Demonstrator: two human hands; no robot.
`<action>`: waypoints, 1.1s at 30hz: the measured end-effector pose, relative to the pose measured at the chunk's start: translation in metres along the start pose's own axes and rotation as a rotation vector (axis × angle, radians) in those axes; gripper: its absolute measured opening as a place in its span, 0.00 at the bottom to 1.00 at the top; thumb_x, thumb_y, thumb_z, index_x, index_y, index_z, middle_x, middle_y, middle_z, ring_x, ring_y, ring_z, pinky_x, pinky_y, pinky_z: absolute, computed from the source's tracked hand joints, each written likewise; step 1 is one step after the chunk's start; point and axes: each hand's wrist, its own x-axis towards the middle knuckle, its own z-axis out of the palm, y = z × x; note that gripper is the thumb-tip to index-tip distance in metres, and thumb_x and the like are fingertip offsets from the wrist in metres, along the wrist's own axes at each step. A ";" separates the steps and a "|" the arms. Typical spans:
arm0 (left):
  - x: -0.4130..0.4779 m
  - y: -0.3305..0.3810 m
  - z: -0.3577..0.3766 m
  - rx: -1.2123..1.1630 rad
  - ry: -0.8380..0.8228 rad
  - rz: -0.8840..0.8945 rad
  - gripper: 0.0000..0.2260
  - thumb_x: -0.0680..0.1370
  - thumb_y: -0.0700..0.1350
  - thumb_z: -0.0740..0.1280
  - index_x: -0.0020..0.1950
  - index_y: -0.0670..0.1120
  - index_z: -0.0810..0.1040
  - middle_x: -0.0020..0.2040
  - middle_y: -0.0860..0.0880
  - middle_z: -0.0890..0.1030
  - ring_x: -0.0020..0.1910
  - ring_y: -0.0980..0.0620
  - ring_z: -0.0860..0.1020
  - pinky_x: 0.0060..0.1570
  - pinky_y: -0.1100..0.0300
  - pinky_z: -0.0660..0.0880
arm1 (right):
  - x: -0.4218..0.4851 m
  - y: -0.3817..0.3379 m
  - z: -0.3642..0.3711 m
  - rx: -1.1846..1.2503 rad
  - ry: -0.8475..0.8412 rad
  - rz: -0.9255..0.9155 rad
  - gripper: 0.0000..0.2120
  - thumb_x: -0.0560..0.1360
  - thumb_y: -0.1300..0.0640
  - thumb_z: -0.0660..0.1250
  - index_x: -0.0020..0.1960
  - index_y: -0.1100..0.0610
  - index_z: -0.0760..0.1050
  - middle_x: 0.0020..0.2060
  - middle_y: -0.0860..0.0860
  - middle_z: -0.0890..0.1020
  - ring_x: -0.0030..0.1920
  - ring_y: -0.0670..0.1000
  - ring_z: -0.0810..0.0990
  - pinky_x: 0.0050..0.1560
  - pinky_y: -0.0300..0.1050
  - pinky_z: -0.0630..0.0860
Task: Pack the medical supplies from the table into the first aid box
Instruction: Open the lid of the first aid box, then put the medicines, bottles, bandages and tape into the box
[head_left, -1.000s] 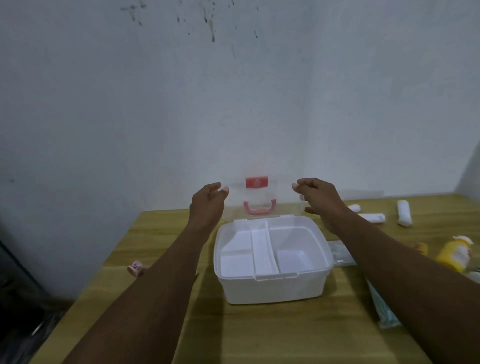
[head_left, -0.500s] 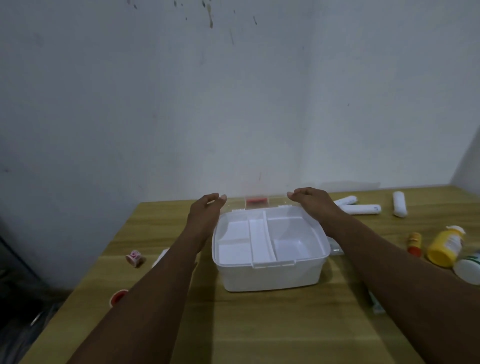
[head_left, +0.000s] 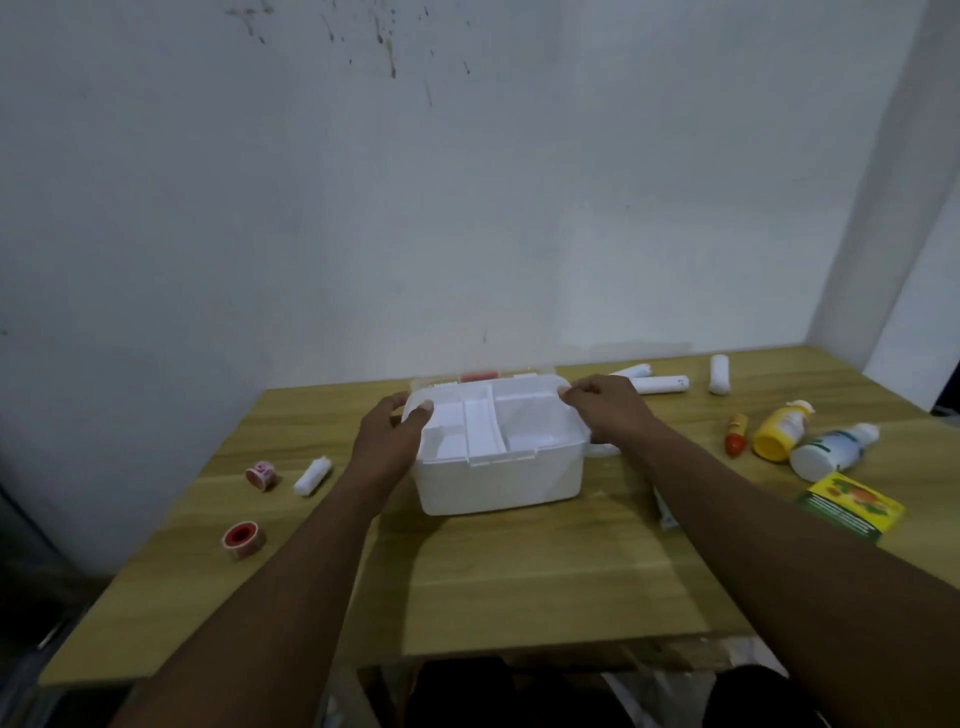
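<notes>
Looking down between our hands, we find the first aid box (head_left: 498, 467) open on the counter (head_left: 519, 582), its clear lid (head_left: 483, 378) folded back behind it and the white divided tray (head_left: 483, 431) on top bare, so we judge the packing has not begun: nothing is in the box yet. Our left hand (head_left: 387, 441) wraps the box's left upper corner, thumb over the rim, and our right hand (head_left: 608, 410) pinches the far right corner of the rim; both hands are closed on the box, holding no supply. Everything to be packed lies outside it. Off to the left of our left hand sit two tape rolls (head_left: 244, 538) and a small gauze roll (head_left: 313, 475). Beyond and to the right of our right hand lie white bandage rolls (head_left: 660, 384), a small red-tipped tube (head_left: 735, 435), a yellow bottle (head_left: 779, 432), a white bottle (head_left: 834, 451) and a yellow-green carton (head_left: 852, 506). A clear packet (head_left: 665, 512) shows under our right forearm. All of these are left to load, and then the lid to close.
</notes>
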 end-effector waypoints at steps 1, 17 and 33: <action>-0.003 0.000 0.004 0.011 0.013 0.011 0.23 0.81 0.52 0.66 0.74 0.48 0.71 0.71 0.46 0.75 0.64 0.47 0.75 0.61 0.51 0.73 | -0.005 0.002 0.001 -0.015 -0.004 0.004 0.18 0.77 0.47 0.68 0.59 0.58 0.81 0.55 0.55 0.83 0.56 0.56 0.80 0.58 0.56 0.79; -0.014 0.027 0.018 0.291 0.051 0.236 0.25 0.80 0.55 0.66 0.76 0.51 0.69 0.75 0.45 0.71 0.72 0.43 0.70 0.70 0.46 0.67 | -0.042 0.001 -0.057 -0.084 -0.061 -0.039 0.16 0.76 0.44 0.67 0.54 0.55 0.81 0.55 0.56 0.83 0.56 0.58 0.82 0.52 0.52 0.80; -0.017 0.026 0.038 0.535 -0.032 0.265 0.26 0.77 0.59 0.65 0.73 0.51 0.72 0.71 0.44 0.75 0.69 0.40 0.72 0.65 0.45 0.70 | -0.096 0.045 -0.188 -0.995 -0.567 0.235 0.33 0.74 0.68 0.68 0.74 0.45 0.69 0.71 0.55 0.70 0.67 0.58 0.72 0.64 0.53 0.77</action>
